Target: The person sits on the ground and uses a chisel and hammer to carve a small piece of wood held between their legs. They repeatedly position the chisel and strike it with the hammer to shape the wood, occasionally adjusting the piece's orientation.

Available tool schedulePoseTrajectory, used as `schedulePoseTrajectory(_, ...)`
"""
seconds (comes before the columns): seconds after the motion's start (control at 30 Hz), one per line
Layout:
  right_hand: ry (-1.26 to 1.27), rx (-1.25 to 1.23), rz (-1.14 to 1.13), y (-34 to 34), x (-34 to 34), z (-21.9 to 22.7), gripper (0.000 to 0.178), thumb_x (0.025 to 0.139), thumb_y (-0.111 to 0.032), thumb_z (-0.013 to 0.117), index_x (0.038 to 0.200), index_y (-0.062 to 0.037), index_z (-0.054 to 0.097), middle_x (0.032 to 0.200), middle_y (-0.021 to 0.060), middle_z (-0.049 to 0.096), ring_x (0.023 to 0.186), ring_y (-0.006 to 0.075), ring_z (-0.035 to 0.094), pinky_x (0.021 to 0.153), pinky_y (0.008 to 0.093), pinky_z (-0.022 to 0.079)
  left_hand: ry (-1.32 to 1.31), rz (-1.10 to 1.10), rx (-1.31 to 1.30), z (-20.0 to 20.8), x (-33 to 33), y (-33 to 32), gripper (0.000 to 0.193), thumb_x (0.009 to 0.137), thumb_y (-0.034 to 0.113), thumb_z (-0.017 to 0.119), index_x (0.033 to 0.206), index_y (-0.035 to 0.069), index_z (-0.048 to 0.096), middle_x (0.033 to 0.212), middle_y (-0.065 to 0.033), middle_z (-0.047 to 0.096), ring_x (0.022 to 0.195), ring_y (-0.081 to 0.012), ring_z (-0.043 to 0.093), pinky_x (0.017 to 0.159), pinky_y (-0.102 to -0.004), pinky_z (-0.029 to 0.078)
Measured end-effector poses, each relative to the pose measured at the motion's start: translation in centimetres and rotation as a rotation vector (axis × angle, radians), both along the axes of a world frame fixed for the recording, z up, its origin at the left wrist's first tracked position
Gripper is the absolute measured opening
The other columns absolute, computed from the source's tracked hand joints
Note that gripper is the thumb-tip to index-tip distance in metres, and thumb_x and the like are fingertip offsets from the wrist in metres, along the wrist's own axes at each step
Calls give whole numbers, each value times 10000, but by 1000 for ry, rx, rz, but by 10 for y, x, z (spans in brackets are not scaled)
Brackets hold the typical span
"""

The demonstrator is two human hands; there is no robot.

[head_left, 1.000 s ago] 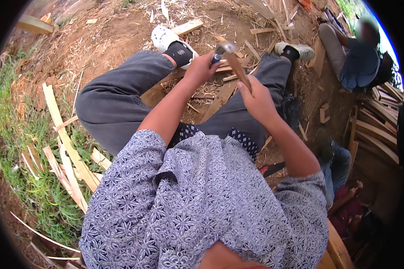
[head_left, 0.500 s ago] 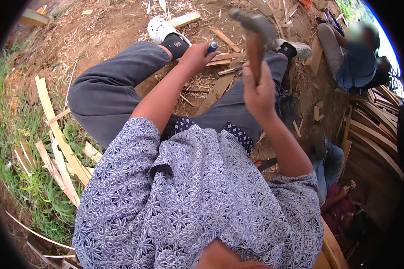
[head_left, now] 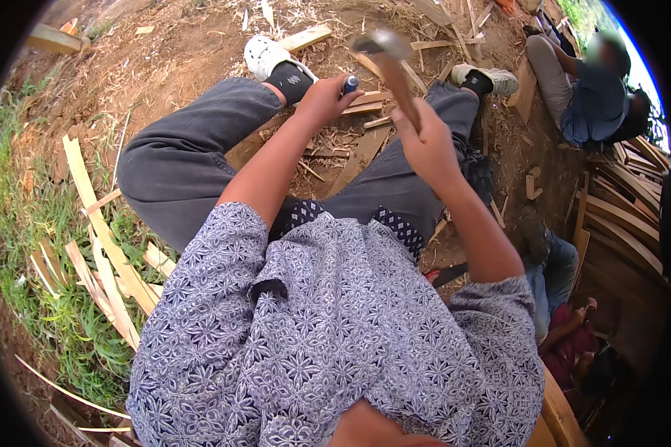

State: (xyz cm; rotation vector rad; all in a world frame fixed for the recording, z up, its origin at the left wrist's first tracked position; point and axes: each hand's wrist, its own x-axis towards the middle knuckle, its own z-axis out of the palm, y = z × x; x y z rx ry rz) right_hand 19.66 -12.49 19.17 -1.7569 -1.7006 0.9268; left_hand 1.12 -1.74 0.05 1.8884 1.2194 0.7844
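Observation:
My left hand [head_left: 323,98] is wrapped round a blue-handled tool [head_left: 351,84]. Only the butt of that handle shows above the fist; the rest is hidden, so I cannot tell its kind. My right hand [head_left: 430,145] grips the wooden handle of a hammer [head_left: 401,88]. The raised hammer head, blurred by motion, is above and right of the left fist. Below both hands, between my spread legs, lie cut wood pieces [head_left: 363,153] and shavings.
Long wood strips [head_left: 101,223] lie on the grass at left. A person [head_left: 593,93] sits at the upper right; another person [head_left: 566,331] is at the lower right, below a stack of curved boards [head_left: 626,216]. A short plank [head_left: 306,37] lies beside my left shoe.
The hammer has swung left and slightly down, toward the left fist, with my right hand still round it. My left hand and the blue-handled tool stay nearly in place.

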Motion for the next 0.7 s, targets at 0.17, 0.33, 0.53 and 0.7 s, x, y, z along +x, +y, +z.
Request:
schedulePoseTrajectory(0.17, -179, -59, 97, -3, 28, -66, 282, 1029, -266, 631, 1152, -13, 607, 746, 156, 624, 675, 218, 635, 653, 380, 494, 9, -34, 9, 12, 14, -4, 340, 972, 359, 724, 1052, 35, 657, 803, -176, 707, 747, -350, 702, 694, -436, 538)
schedulePoseTrajectory(0.33, 147, 95, -34, -18, -9, -10, 263, 1027, -234, 624, 1162, -9, 608, 822, 219, 653, 749, 374, 666, 687, 422, 501, -23, 8, 41, 4, 4, -3, 392, 953, 416, 734, 1071, 48, 666, 823, -209, 709, 800, -424, 692, 695, -482, 536)
schedulePoseTrajectory(0.53, -58, -81, 32, -3, 8, -29, 276, 1028, -254, 618, 1114, 8, 597, 813, 212, 648, 730, 367, 648, 698, 428, 505, 57, -6, 4, 9, 4, -4, 376, 948, 392, 746, 1032, 35, 662, 830, -219, 710, 781, -424, 692, 688, -473, 539)
schedulePoseTrajectory(0.7, 33, -5, -10, -18, -3, -37, 288, 1025, -277, 616, 1085, 4, 609, 829, 212, 648, 772, 355, 657, 718, 420, 503, -13, 5, 23, -4, 6, -10, 374, 948, 388, 748, 1041, 34, 667, 815, -213, 709, 756, -408, 697, 683, -463, 541)
